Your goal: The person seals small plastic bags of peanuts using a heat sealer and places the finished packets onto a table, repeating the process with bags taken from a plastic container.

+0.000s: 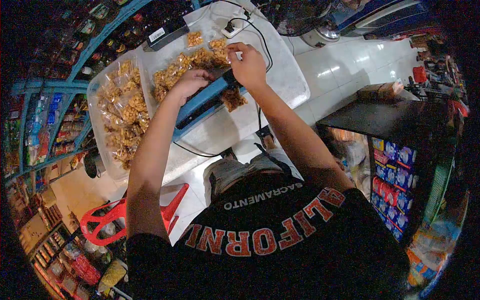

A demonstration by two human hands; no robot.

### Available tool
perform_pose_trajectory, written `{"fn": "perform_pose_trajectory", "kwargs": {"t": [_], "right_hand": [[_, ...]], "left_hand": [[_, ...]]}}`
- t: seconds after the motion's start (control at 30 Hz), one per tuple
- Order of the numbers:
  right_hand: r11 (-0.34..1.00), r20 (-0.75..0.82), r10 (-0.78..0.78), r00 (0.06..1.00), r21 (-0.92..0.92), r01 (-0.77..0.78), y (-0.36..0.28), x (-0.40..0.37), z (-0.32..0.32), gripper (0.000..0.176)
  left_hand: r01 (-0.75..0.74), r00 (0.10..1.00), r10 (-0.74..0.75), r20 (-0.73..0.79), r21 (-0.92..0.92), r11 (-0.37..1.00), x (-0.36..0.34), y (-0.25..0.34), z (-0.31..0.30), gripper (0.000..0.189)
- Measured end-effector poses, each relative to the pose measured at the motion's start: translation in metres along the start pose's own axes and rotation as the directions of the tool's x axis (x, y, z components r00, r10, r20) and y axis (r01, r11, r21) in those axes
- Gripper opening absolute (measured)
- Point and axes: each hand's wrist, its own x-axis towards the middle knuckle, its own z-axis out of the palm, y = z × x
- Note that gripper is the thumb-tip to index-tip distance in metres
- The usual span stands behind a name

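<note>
A long blue device like a bag sealer point(202, 102) lies slantwise on the white table point(292, 82). My left hand point(192, 84) is at its far side, fingers bent and pressed together; what they hold is hidden. Over the device's upper end, my right hand point(245, 62) has thumb and fingers curled inward around something too small to make out. A small clear bag of dark brown snack point(233, 100) sticks out on the near side of the device. Beyond it are heaped packets of golden snack point(175, 67).
At the left stands a translucent tub point(95, 107) full of snack packets. A power strip point(234, 30) with black cables and a dark box point(167, 37) are at the table's far end. A red plastic chair point(107, 222) is at lower left, a black counter point(380, 117) at right.
</note>
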Motion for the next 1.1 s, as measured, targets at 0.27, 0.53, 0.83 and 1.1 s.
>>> {"fn": "perform_pose_trajectory", "kwargs": {"t": [0.27, 0.53, 0.83, 1.1], "right_hand": [[1.0, -0.011, 0.007, 1.0, 0.002, -0.007, 0.007, 0.0, 0.005, 0.016], [0.994, 0.077, 0.105, 0.991, 0.034, -0.108, 0.009, -0.001, 0.006, 0.018], [0.952, 0.192, 0.222, 0.956, -0.253, -0.17, 0.009, -0.002, 0.003, 0.03], [0.92, 0.407, 0.393, 0.825, -0.187, -0.345, 0.009, 0.012, -0.001, 0.042]], "left_hand": [[0.014, 1.0, -0.014, -0.005, -0.018, 1.0, 0.003, -0.006, -0.001, 0.018], [-0.015, 1.0, 0.014, 0.013, 0.035, 0.999, -0.002, -0.002, 0.001, 0.014], [-0.094, 0.966, 0.138, -0.22, 0.2, 0.975, 0.016, 0.014, 0.013, 0.032], [0.239, 0.917, 0.039, -0.398, 0.624, 0.744, 0.02, 0.046, 0.061, 0.042]]}}
